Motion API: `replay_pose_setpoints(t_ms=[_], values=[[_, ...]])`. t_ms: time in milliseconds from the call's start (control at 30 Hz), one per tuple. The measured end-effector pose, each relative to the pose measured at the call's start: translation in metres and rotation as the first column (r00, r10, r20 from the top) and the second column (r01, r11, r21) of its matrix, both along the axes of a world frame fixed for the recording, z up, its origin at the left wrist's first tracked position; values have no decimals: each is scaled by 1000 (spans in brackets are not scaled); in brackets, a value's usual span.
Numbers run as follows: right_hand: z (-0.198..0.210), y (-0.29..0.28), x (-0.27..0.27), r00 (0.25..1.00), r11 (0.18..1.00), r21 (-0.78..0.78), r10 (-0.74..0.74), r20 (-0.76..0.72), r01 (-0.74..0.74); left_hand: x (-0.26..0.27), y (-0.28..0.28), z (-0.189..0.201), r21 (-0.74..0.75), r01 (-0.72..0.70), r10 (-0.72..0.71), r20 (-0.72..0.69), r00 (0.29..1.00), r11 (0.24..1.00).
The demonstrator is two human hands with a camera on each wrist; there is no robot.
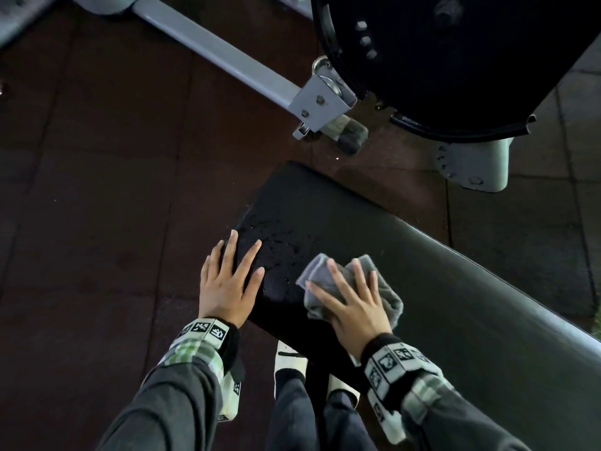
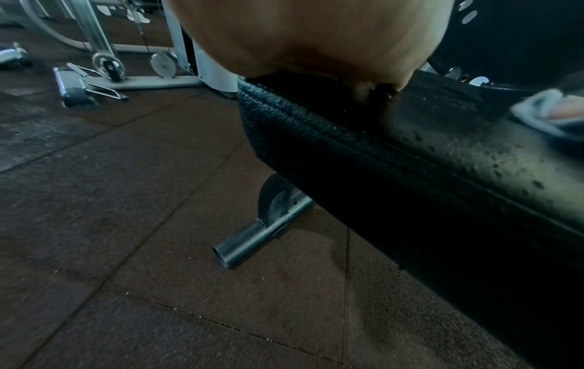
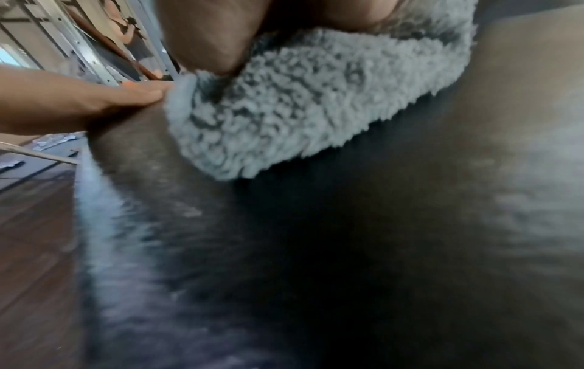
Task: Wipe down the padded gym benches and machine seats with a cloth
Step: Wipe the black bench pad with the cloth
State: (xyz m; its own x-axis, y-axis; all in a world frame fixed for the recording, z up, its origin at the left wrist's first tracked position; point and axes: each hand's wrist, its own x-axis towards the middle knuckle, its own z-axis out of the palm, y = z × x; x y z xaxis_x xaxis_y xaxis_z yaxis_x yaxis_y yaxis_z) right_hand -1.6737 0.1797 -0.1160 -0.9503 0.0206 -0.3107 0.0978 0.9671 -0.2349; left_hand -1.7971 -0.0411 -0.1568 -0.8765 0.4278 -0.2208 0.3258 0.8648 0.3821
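Note:
A black padded bench (image 1: 432, 288) runs from the centre toward the lower right, with water droplets (image 1: 276, 242) near its left end. My left hand (image 1: 229, 281) lies flat with spread fingers on the bench's left corner, holding nothing. My right hand (image 1: 349, 297) presses flat with straight fingers on a crumpled grey cloth (image 1: 325, 278) lying on the pad. In the right wrist view the fluffy cloth (image 3: 300, 99) sits under my palm on the pad (image 3: 347, 249). The left wrist view shows the pad's side seam (image 2: 363, 154) and wet top.
A grey steel frame bar (image 1: 214, 53) and bracket stand beyond the bench, beside a large black machine pad (image 1: 455, 60). Dark rubber floor tiles (image 1: 97, 206) lie to the left. The bench's metal foot tube (image 2: 249, 244) rests on the floor. My white shoes (image 1: 289, 362) are under the bench end.

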Motion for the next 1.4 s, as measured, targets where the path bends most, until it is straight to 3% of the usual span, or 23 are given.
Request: replay_pose_setpoints(t_ms=[133, 233, 367, 467, 567, 767, 900, 1000, 1167, 1300, 1400], values=[[-8, -19, 23, 951, 951, 32, 309, -11, -308, 0, 0, 0, 2, 2, -2, -6, 1000, 1000], [-13, -2, 55, 891, 890, 58, 453, 7, -453, 0, 0, 0, 18, -6, 6, -3, 1000, 1000], [-9, 27, 78, 908, 904, 92, 419, -9, -417, -5, -5, 7, 120, -72, 72, 7, 997, 990], [-8, 23, 78, 911, 906, 90, 412, 34, -413, -8, -17, 8, 177, -222, 197, 149, 969, 959], [-9, 3, 68, 885, 885, 44, 461, 63, -464, -7, -27, 5, 234, -279, 220, 249, 943, 931], [-12, -57, 13, 848, 848, -30, 529, -14, -529, -12, -28, 8, 289, -291, 214, 269, 939, 912], [-13, -75, -39, 895, 896, -2, 444, -35, -444, -15, -32, 9, 291, -276, 199, 268, 943, 916], [-8, -56, -55, 944, 945, 12, 328, -45, -327, -17, -32, 9, 324, -288, 202, 274, 940, 901], [-15, -13, -7, 962, 964, 52, 263, -73, -260, -15, -29, 16, 277, -311, 235, 276, 932, 909], [-15, -23, 30, 911, 915, 50, 402, -91, -399, -14, -28, 16, 278, -322, 244, 278, 929, 905], [-13, -48, 14, 875, 882, 40, 471, -113, -470, -14, -27, 17, 268, -323, 249, 275, 929, 908]])
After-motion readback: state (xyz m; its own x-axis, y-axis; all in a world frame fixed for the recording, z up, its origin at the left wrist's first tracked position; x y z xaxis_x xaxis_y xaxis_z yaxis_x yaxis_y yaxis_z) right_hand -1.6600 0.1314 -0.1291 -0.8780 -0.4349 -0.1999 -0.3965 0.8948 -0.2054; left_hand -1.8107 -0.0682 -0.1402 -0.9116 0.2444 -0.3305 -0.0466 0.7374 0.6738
